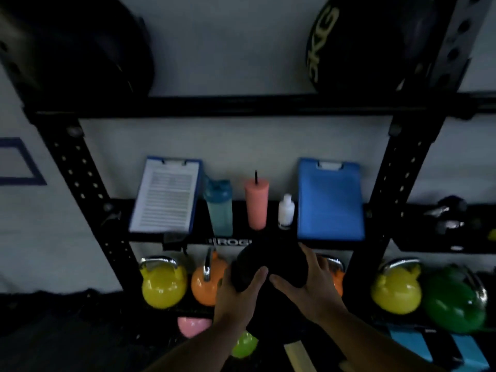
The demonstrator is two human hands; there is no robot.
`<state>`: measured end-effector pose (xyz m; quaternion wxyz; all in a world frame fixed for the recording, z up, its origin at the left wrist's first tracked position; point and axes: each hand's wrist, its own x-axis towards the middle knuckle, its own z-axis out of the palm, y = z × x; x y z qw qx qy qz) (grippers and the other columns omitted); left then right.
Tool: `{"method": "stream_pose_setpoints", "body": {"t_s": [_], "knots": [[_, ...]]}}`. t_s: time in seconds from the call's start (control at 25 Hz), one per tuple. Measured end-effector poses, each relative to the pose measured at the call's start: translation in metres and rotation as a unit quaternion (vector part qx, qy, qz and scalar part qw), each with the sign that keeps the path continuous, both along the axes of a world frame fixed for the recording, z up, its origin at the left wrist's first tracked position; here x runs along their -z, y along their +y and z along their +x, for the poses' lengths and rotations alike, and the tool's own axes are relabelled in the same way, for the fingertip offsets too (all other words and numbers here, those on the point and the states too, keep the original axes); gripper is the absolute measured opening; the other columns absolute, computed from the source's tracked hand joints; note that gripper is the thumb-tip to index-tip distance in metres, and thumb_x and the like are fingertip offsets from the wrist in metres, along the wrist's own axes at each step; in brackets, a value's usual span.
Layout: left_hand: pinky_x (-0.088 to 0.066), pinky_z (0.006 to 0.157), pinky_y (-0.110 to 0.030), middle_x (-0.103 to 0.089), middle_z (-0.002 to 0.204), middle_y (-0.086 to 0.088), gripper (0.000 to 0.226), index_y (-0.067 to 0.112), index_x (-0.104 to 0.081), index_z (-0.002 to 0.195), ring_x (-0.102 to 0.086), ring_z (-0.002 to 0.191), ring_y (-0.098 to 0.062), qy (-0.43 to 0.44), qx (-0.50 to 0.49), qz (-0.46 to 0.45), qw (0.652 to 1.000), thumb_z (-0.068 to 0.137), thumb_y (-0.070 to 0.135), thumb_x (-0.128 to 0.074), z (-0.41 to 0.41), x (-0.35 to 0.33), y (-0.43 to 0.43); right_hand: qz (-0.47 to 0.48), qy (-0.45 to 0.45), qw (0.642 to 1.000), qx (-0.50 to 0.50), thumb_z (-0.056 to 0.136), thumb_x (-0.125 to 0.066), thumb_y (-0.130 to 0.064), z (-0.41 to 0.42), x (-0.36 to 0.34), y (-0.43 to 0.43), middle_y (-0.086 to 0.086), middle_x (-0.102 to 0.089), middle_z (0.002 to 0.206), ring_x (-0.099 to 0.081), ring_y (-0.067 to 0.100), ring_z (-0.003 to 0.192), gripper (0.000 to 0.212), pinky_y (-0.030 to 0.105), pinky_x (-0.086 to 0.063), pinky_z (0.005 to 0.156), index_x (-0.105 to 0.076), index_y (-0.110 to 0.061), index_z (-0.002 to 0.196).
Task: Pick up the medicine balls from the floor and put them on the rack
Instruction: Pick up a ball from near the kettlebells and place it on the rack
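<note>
Both hands, left hand (pixel 239 288) and right hand (pixel 311 283), fingers clamped around the black medicine ball (pixel 271 267), steadying it toward the rack (pixel 241 106).

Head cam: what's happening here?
A person holds a black medicine ball in front of a black rack, left hand and right hand pressed to its sides. Two more dark balls already sit on the top shelf, with a gap between them. Clipboards and bottles occupy the middle shelf; kettlebells line the bottom.
</note>
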<state>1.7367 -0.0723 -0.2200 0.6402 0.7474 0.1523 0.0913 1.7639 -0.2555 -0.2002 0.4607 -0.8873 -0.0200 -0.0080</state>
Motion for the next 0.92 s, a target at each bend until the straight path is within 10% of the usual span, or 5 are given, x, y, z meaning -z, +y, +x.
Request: {"method": "stream_pose_setpoints", "body": {"t_s": [0.2, 0.76, 0.92], "knots": [[-0.055, 0.105, -0.04, -0.077, 0.119, 0.006, 0.087, 0.033, -0.069, 0.122, -0.071, 0.121, -0.025, -0.081, -0.033, 0.021, 0.996, 0.052, 0.086, -0.071, -0.005, -0.148, 0.009, 0.02, -0.078, 0.997, -0.018, 0.051, -0.066, -0.091, 0.004, -0.143, 0.012, 0.005, -0.035, 0.151, -0.044, 0.038, 0.138, 0.115, 0.054, -0.045, 0.11, -0.025, -0.052, 0.151], [-0.058, 0.082, -0.026, -0.071, 0.125, 0.004, 0.11, 0.03, -0.063, 0.144, -0.071, 0.108, -0.018, -0.243, -0.054, 0.037, 0.968, 0.05, 0.086, -0.072, 0.028, -0.393, 0.092, 0.046, -0.247, 0.967, -0.052, 0.05, -0.065, -0.091, 0.047, -0.392, 0.104, 0.01, -0.032, 0.156, -0.04, 0.04, 0.141, 0.124, 0.054, -0.04, 0.115, -0.023, -0.044, 0.156], [-0.058, 0.107, -0.048, -0.067, 0.142, -0.005, 0.103, 0.031, -0.056, 0.152, -0.067, 0.128, -0.031, -0.251, -0.018, 0.048, 0.967, 0.065, 0.082, -0.076, 0.117, -0.411, 0.143, 0.029, -0.263, 0.964, -0.036, 0.059, -0.067, -0.09, 0.131, -0.41, 0.147, 0.008, -0.029, 0.159, -0.037, 0.041, 0.143, 0.118, 0.059, -0.04, 0.113, -0.017, -0.047, 0.156]]}}
